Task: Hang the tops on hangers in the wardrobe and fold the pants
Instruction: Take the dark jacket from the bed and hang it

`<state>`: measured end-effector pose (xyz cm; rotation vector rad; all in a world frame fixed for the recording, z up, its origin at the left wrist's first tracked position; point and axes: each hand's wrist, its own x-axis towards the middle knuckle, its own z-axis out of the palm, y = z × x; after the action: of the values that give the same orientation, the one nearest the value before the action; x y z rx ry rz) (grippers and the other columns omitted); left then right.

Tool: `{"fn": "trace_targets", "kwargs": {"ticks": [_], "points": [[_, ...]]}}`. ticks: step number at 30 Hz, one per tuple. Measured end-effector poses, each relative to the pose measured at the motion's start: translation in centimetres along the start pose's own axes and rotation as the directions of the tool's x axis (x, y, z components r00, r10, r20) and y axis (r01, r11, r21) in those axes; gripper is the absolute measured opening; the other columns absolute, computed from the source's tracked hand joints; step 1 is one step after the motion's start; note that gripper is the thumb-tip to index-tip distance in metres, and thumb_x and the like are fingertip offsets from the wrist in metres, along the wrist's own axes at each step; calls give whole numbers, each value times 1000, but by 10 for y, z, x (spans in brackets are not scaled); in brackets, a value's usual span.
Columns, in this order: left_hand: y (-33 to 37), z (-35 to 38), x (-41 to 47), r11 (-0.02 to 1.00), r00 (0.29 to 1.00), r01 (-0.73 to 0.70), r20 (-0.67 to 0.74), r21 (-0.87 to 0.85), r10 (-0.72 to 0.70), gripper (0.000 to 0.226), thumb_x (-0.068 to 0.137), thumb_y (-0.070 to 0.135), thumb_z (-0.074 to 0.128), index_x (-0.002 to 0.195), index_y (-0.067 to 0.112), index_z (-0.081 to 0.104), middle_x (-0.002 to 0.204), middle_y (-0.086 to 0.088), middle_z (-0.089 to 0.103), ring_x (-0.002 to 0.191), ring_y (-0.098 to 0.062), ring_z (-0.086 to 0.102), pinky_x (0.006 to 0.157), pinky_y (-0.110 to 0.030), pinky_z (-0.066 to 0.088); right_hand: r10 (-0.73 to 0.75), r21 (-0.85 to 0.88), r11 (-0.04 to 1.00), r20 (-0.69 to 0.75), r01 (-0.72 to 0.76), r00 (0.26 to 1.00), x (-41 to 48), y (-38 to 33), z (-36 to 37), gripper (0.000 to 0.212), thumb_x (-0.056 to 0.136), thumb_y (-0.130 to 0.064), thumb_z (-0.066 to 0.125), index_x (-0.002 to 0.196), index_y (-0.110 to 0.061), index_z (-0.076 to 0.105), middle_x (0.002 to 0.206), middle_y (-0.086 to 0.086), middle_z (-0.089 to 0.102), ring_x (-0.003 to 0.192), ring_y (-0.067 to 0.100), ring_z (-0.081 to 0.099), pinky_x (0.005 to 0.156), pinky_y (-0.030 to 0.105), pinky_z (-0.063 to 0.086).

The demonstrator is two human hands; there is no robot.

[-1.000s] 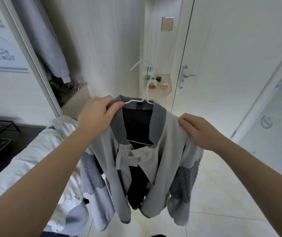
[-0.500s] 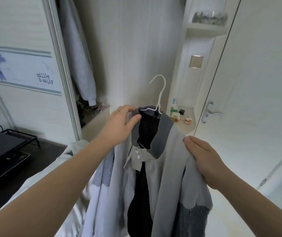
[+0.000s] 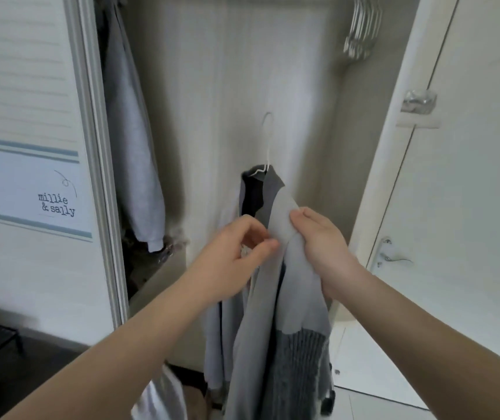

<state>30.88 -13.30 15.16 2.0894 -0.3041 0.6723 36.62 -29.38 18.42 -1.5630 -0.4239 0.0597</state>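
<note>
Forearms come up bare from the bottom corners and meet in front of the open wardrobe (image 3: 227,86). My left hand (image 3: 239,253) is curled. Its thumb and forefinger pinch the front edge of the grey cardigan (image 3: 260,328) a little below the collar, and the other fingers are tucked toward the palm. My right hand (image 3: 321,247) is just beside it with its back turned to me. The thumb lies over the pale shoulder cloth and the fingers are wrapped behind it, so this hand grips the cardigan at the shoulder. Both wrists are bent slightly inward toward each other.

The cardigan is already on a white wire hanger (image 3: 268,153). It hangs edge-on between my hands, with its dark knitted sleeve panel low on the right. The hanger's hook stands upright above the collar, free in front of the wardrobe's back panel and not yet on a rail.

At the left of the wardrobe hangs a pale grey top (image 3: 133,140) with its sleeve dangling. A bunch of spare white hangers (image 3: 362,28) hangs at the top right. The sliding door (image 3: 30,86) on my left carries small lettering. On my right is a door with a metal handle (image 3: 391,257). White cloth (image 3: 160,395) shows blurred near my left elbow.
</note>
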Motion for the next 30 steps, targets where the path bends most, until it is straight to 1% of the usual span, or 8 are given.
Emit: {"fn": "trace_targets", "kwargs": {"ticks": [3, 8, 11, 13, 16, 21, 27, 30], "points": [[-19, -22, 21, 999, 998, -38, -41, 37, 39, 36, 79, 60, 66, 81, 26, 53, 72, 11, 58, 66, -7, 54, 64, -26, 45, -28, 17, 999, -41, 29, 999, 44, -17, 32, 33, 103, -25, 53, 71, -19, 56, 74, 4, 60, 72, 18, 60, 68, 29, 47], [-40, -49, 61, 988, 997, -63, -31, 138, 68, 39, 71, 67, 68, 79, 34, 48, 76, 10, 58, 68, -9, 56, 64, -37, 52, -122, -16, 993, -103, 121, 987, 113, -56, 76, 21, 104, -27, 49, 89, -12, 54, 90, 11, 63, 83, 24, 63, 81, 42, 54], [-50, -61, 90, 972, 996, -35, -76, 234, 54, 45, 68, 73, 69, 86, 39, 45, 81, 14, 57, 70, -4, 56, 63, -33, 52, -162, -27, 987, -81, 160, 983, 153, -82, 96, 20, 103, -25, 46, 97, -8, 52, 104, 23, 66, 97, 37, 67, 93, 49, 54], [-54, -71, 112, 954, 990, -19, -129, 299, 60, 53, 67, 76, 67, 94, 39, 43, 90, 18, 56, 75, -1, 56, 64, -29, 52, -202, -26, 979, -57, 201, 978, 180, -101, 106, 18, 102, -22, 44, 93, -8, 49, 98, 23, 61, 93, 36, 64, 86, 45, 52], [-60, -87, 149, 927, 978, -14, -187, 376, 91, 47, 78, 61, 67, 103, 33, 38, 97, 15, 53, 82, -11, 58, 67, -35, 52, -252, -15, 968, -36, 251, 967, 220, -128, 118, 18, 101, -17, 43, 84, -11, 44, 83, 12, 53, 80, 27, 58, 72, 37, 49], [-72, -118, 215, 870, 975, -34, -177, 492, 138, 31, 91, 26, 57, 98, 28, 27, 86, 7, 46, 76, -21, 52, 61, -36, 40, -333, -36, 942, -22, 332, 943, 284, -173, 127, 17, 103, -20, 41, 93, -9, 49, 96, 18, 59, 91, 33, 64, 83, 43, 53], [-76, -157, 291, 798, 950, -39, -225, 601, 216, 22, 95, 18, 52, 98, 24, 32, 86, 6, 46, 67, -12, 47, 57, -33, 38, -429, -123, 897, -8, 425, 903, 363, -216, 121, 25, 103, -19, 42, 80, -12, 47, 78, 8, 54, 69, 25, 56, 62, 30, 45], [-73, -169, 326, 758, 949, -33, -218, 652, 229, 20, 94, 16, 50, 98, 24, 32, 90, 4, 48, 67, -12, 45, 62, -35, 39, -461, -129, 880, 7, 458, 887, 398, -237, 116, 23, 104, -23, 43, 95, -4, 54, 92, 18, 60, 85, 31, 62, 77, 37, 51]]}}
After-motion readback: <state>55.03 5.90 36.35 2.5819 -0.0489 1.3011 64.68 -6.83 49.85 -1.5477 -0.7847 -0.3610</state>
